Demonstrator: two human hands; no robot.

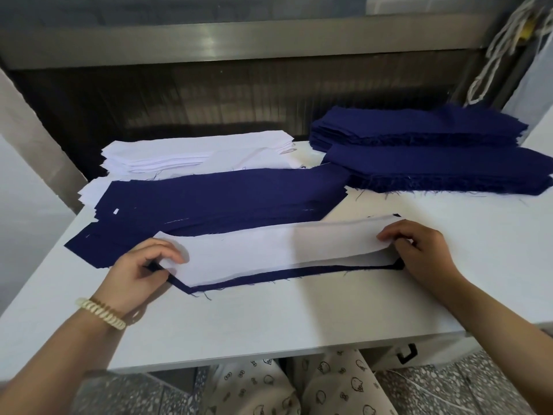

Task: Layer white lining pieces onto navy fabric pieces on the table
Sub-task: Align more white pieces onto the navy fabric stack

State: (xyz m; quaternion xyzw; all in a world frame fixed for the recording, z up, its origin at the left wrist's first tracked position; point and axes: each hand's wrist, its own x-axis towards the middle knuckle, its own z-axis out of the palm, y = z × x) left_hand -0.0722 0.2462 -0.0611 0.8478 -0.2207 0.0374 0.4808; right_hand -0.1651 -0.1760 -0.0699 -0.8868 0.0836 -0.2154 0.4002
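Pairing in progress: left hand and right hand each pinch an end of a white lining piece lying between them on a navy piece on the table, edges not yet flush; beyond the hands, a white stack and navy stacks suggest many pairs remain.

Navy piece, 6 o'clock: almost wholly covered by the white lining piece; only a near-edge strip and the end corners show.
Lining ends: covered by the fingers of the left grip and right grip.
Forearms: cut off at the lower corners.
White stack, 11 o'clock: near side under the spread navy pile.
Navy stacks, 2 o'clock: right end cut by the edge.
Tag on the pile: too small to read.
Cords, 1 o'clock: blurred.
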